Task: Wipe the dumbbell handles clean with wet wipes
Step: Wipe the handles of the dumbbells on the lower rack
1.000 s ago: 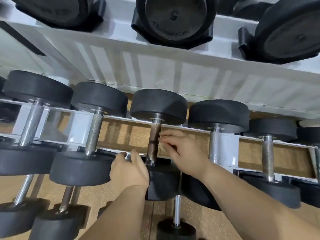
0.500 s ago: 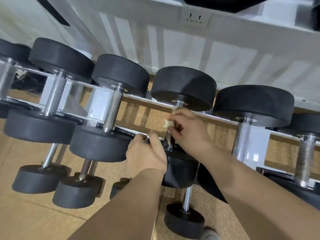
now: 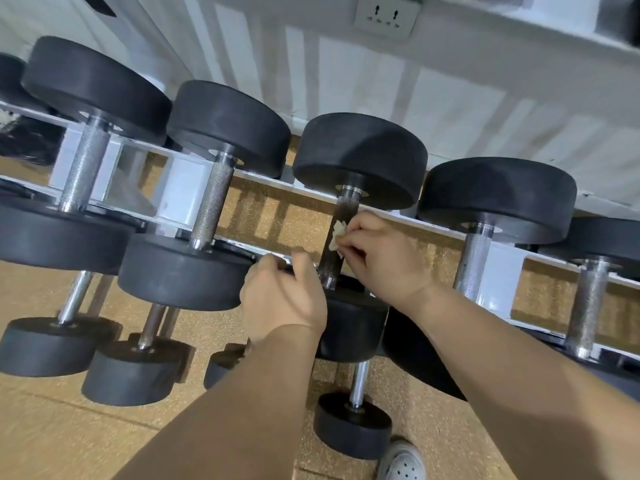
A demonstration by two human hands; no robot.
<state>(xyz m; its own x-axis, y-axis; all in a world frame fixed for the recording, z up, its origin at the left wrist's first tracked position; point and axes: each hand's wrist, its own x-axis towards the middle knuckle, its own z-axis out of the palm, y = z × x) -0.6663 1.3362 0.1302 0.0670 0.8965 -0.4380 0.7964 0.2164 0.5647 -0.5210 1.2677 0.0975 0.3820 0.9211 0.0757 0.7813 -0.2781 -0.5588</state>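
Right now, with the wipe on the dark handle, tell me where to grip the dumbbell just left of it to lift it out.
Grip the knurled handle at mid-length, coming from above with the fingers curled under it. Both black heads sit on the rack, and the bar between them is bare, with open space beneath.

Left hand [image 3: 282, 299], right hand [image 3: 377, 258] (fingers [image 3: 353, 249] curled)
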